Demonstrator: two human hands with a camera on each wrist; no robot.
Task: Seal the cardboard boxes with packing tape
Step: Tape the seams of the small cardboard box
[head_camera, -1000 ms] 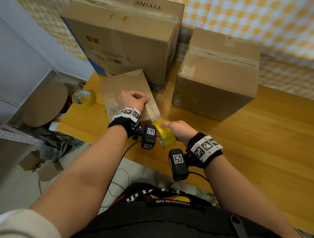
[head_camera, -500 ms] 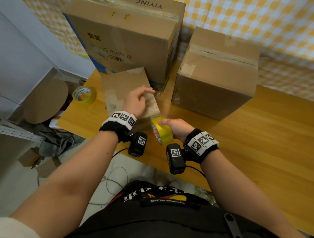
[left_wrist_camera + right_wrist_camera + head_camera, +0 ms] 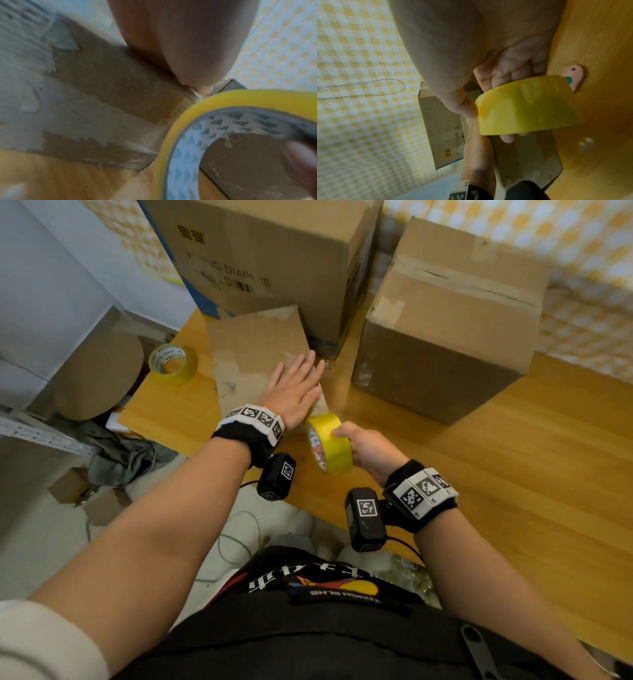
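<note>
Flat box (image 3: pixel 255 354) part-hidden under left hand (image 3: pixel 294 392), left-wrist view blurred

We saw both forearms reach forward from the bottom of the head view, bare to the wrists, each wrist wrapped in a black band with white coded markers and a small black camera hanging below it. The left hand (image 3: pixel 294 392) lay flat, palm down, its fingers (image 3: pixel 310 364) straight and close together, pointing away from the body. The right hand (image 3: pixel 368 447) sat just to the right of the left wrist and nearer the body, its fingers curled in a grip and the thumb (image 3: pixel 462 106) on top. The right forearm angled in from the lower right and the left forearm from the lower left.
</note>
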